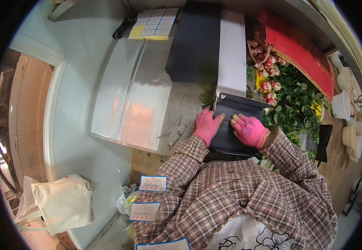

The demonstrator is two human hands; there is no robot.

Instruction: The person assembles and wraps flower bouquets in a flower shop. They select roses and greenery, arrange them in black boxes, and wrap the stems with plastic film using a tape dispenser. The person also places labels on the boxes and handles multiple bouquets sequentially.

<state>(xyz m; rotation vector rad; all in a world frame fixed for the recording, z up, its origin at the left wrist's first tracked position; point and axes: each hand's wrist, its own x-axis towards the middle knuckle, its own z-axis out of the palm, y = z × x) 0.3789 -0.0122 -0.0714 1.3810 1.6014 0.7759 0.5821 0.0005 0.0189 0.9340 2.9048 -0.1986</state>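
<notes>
Before me lies a folded black sheet, its far edge standing up as a flap. My left hand, in a pink glove with discoloured fingertips, holds its left edge. The left thumb rests on the sheet, while the other fingers are partly hidden at the side. My right hand, gloved alike, presses palm down on the sheet's right part. Just left of my left hand lie scissors or pruners on the worktop. Green leaves show beyond my left fingers.
A stack of black sheets and a white board lie ahead. Clear plastic sheets cover the left side, below a printed paper. Pink-white roses lie right, beside a red bag. White tubs stand far right.
</notes>
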